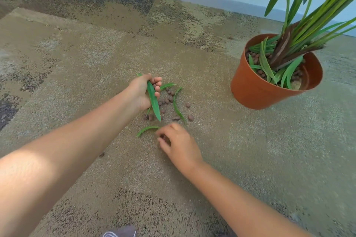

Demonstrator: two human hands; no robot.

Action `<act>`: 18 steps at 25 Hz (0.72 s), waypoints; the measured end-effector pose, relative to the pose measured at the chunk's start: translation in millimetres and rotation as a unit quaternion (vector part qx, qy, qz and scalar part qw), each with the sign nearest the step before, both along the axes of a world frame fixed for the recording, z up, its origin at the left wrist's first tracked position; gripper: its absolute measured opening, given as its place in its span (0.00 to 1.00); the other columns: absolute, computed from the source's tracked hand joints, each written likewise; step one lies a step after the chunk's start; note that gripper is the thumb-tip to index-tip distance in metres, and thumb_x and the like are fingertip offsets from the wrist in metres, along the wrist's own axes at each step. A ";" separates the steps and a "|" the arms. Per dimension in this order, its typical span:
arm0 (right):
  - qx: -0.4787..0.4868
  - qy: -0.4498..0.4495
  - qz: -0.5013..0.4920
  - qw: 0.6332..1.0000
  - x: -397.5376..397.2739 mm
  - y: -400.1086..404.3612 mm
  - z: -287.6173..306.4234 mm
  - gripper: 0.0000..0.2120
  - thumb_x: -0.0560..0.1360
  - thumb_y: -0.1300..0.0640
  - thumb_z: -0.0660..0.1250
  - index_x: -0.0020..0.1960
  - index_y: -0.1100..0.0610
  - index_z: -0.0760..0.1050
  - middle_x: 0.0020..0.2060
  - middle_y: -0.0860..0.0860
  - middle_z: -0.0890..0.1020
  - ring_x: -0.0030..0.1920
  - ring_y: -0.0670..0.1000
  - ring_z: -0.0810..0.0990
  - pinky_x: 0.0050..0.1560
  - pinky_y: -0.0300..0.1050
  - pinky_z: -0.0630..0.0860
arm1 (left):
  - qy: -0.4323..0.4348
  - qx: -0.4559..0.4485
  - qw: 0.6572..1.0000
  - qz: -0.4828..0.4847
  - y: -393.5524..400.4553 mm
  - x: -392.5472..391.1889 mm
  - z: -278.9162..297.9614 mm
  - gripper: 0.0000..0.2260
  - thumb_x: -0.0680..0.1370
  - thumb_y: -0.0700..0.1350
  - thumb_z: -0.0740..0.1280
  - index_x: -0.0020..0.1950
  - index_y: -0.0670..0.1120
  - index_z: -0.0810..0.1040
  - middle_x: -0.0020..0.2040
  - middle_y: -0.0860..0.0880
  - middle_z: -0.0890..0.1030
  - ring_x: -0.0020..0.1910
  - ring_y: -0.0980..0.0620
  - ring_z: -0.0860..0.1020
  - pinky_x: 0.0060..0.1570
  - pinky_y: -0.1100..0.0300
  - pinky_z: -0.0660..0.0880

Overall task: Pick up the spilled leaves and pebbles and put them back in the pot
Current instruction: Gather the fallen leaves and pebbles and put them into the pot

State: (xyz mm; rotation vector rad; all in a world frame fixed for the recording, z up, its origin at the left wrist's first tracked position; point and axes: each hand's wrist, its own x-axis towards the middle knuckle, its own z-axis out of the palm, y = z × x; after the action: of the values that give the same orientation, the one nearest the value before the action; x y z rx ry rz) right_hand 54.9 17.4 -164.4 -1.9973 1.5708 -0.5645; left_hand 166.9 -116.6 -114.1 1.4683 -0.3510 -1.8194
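Note:
My left hand is closed around a long green leaf that hangs down out of the fist. Just right of it, brown pebbles and two curved leaves lie scattered on the carpet. Another leaf lies flat beside my right hand, whose fingers are curled around dark pebbles at the carpet. The orange pot stands to the right, tilted, holding the plant, several leaves and pebbles.
Patterned brown carpet covers the floor. A stray pebble lies under my left forearm and another near the wall. The plant's long fronds overhang the pot. A shoe tip shows at the bottom edge.

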 end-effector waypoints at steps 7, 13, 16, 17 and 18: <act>0.069 0.070 -0.083 0.992 6.8 -29.2 -11.1 0.11 0.75 0.60 0.64 0.58 0.58 0.76 0.52 0.54 0.75 0.53 0.54 0.75 0.53 0.47 0.75 | 0.027 -0.003 0.998 -0.049 3.9 -10.3 5.3 0.18 0.82 0.47 0.51 0.40 0.42 0.73 0.33 0.49 0.72 0.23 0.57 0.67 0.18 0.69 0.63; 0.271 -0.285 -0.316 0.863 -16.3 -36.0 22.6 0.05 0.74 0.62 0.67 0.50 0.59 0.78 0.44 0.52 0.82 0.35 0.46 0.78 0.39 0.38 0.79 | 0.040 -0.009 0.999 0.028 1.7 -13.9 5.0 0.17 0.82 0.46 0.52 0.38 0.41 0.72 0.32 0.48 0.71 0.21 0.57 0.68 0.17 0.69 0.63; 0.256 -0.414 -0.361 0.795 -31.5 -49.0 58.0 0.03 0.75 0.62 0.65 0.48 0.57 0.77 0.36 0.49 0.78 0.32 0.45 0.74 0.33 0.35 0.73 | 0.031 0.002 0.997 0.074 4.4 -22.3 1.2 0.17 0.82 0.46 0.53 0.37 0.41 0.71 0.33 0.47 0.72 0.30 0.54 0.70 0.28 0.64 0.72; 0.248 -0.458 -0.366 0.772 -32.4 -53.8 67.3 0.03 0.75 0.63 0.65 0.47 0.58 0.76 0.35 0.50 0.79 0.32 0.45 0.75 0.34 0.35 0.74 | 0.047 0.012 0.996 0.070 7.1 -28.3 1.0 0.16 0.82 0.46 0.53 0.38 0.40 0.72 0.35 0.46 0.73 0.32 0.52 0.72 0.34 0.62 0.74; 0.232 -0.504 -0.371 0.745 -30.7 -58.8 72.8 0.03 0.75 0.63 0.65 0.46 0.58 0.76 0.35 0.51 0.80 0.32 0.46 0.77 0.36 0.37 0.76 | 0.074 0.021 0.995 0.062 10.7 -36.1 1.8 0.17 0.82 0.47 0.54 0.39 0.40 0.73 0.36 0.45 0.74 0.34 0.50 0.74 0.38 0.58 0.76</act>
State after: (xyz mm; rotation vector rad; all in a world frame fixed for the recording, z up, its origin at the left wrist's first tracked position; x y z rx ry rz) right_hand 24.2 -41.5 -91.6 -0.3919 1.4510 -1.1466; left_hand 130.8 -105.9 -112.3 1.3439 -0.1450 -1.8309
